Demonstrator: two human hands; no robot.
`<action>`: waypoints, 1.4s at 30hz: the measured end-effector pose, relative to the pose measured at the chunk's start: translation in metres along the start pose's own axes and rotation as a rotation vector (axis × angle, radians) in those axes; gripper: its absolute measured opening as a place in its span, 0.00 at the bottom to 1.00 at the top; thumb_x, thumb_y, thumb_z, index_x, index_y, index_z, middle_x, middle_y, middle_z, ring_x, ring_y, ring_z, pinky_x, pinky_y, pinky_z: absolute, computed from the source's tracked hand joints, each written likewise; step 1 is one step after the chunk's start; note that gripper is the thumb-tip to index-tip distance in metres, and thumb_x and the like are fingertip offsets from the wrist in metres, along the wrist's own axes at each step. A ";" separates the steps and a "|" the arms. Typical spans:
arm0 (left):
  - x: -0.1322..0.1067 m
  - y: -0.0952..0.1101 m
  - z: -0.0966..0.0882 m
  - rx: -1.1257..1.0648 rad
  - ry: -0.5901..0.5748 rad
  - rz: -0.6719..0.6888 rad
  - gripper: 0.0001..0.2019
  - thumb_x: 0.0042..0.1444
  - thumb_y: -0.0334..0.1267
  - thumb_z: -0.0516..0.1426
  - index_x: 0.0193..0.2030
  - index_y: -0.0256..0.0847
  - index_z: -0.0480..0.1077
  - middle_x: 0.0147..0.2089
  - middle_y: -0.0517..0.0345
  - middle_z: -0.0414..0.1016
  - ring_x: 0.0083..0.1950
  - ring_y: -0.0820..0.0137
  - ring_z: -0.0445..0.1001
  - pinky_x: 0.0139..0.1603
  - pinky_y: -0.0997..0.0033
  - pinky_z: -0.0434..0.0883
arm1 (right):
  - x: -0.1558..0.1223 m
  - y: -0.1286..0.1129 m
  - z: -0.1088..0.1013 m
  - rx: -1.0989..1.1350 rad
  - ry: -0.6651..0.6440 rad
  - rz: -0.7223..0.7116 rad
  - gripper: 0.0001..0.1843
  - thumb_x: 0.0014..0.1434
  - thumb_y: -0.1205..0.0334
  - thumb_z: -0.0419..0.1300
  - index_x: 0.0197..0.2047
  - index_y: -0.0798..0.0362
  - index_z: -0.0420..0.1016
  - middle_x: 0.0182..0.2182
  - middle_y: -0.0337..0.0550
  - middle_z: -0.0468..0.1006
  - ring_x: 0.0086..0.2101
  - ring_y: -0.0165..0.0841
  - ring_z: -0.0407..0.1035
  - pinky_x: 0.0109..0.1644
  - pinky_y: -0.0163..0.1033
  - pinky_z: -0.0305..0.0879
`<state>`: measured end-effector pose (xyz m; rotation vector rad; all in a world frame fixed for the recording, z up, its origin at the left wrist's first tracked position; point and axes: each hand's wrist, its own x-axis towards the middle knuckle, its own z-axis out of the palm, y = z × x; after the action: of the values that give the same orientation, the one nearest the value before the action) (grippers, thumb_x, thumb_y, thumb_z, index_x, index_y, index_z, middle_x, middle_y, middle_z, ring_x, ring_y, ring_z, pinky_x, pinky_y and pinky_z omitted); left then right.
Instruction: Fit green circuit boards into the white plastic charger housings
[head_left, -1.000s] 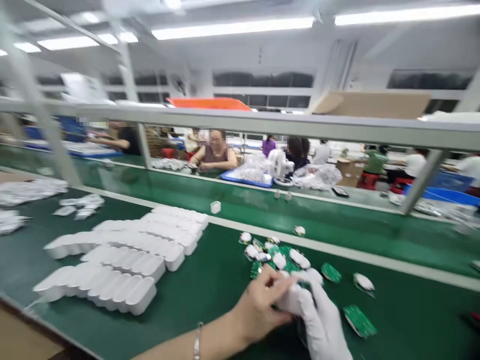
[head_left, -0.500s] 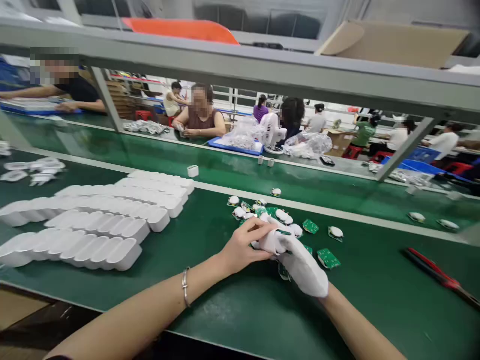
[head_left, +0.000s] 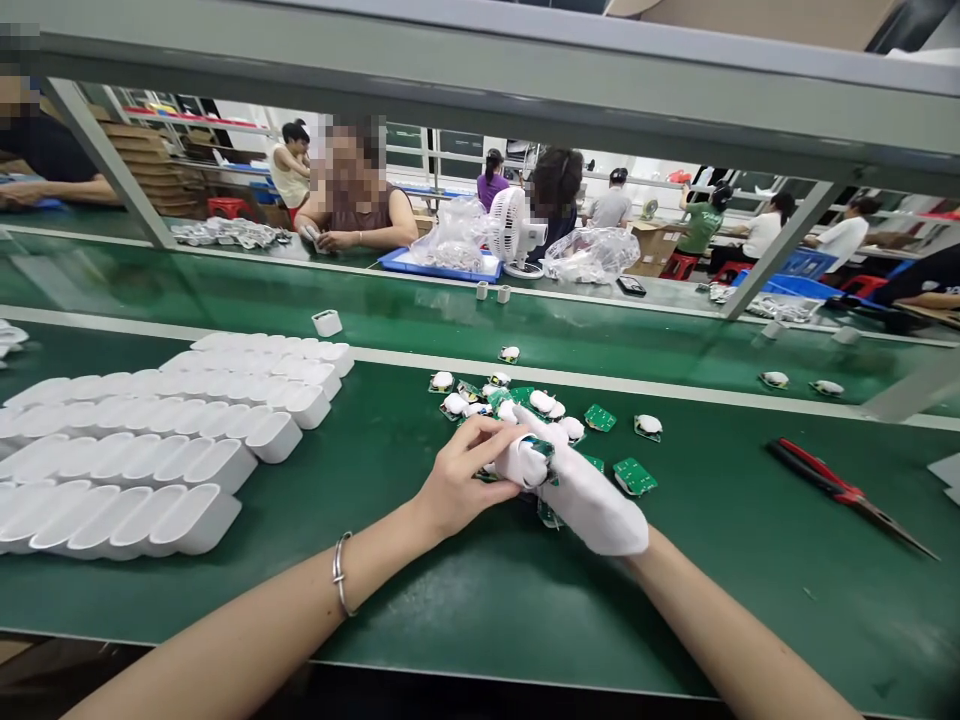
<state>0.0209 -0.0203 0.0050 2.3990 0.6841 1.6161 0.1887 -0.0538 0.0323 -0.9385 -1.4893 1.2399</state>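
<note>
My left hand [head_left: 457, 480], bare, grips a white plastic housing [head_left: 513, 462] between thumb and fingers. At the housing's open end is a green circuit board [head_left: 541, 447] with a white part on it. My right hand [head_left: 596, 500], in a white glove, has its fingers closed round this board; the glove partly hides them. How deep the board sits in the housing I cannot tell. Just beyond my hands lies a loose pile of circuit boards [head_left: 521, 398], some with white pads on top. A single board [head_left: 634, 477] lies to the right of my glove.
Rows of white oval housings [head_left: 199, 515] stand on the green bench at left. Red-and-black long-nose pliers [head_left: 840, 488] lie at right. A lone housing [head_left: 327, 322] stands behind the white strip. A grey frame beam [head_left: 480, 90] crosses above. Other people work across the bench near a white fan [head_left: 510, 232].
The view has shifted, so the bench items appear further left. My hands stay together, and the housing has turned so that the board and its white part show more.
</note>
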 end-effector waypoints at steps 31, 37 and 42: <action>0.008 -0.065 -0.021 -0.131 0.361 -0.681 0.16 0.47 0.29 0.52 0.45 0.39 0.67 0.41 0.55 0.71 0.42 0.65 0.70 0.46 0.66 0.67 | 0.241 0.021 0.017 -1.042 -0.074 0.168 0.27 0.60 0.55 0.60 0.61 0.52 0.61 0.61 0.52 0.60 0.57 0.46 0.59 0.60 0.57 0.57; 0.008 -0.057 -0.023 -0.293 0.210 -0.574 0.16 0.41 0.28 0.52 0.38 0.41 0.69 0.35 0.55 0.73 0.37 0.63 0.70 0.40 0.63 0.68 | 0.267 0.031 0.040 -1.280 -0.212 0.214 0.14 0.63 0.57 0.57 0.50 0.54 0.70 0.49 0.46 0.71 0.46 0.37 0.69 0.51 0.49 0.67; 0.008 -0.050 -0.019 -0.502 0.124 -0.641 0.17 0.44 0.30 0.52 0.43 0.38 0.68 0.39 0.54 0.73 0.33 0.66 0.73 0.30 0.68 0.70 | 0.202 0.011 -0.026 -1.353 -0.149 0.258 0.12 0.61 0.57 0.59 0.46 0.53 0.74 0.47 0.46 0.75 0.45 0.36 0.69 0.51 0.46 0.65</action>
<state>-0.0075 0.0252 -0.0006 1.5285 0.8331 1.4349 0.1619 0.1460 0.0602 -1.9463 -2.3885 0.2885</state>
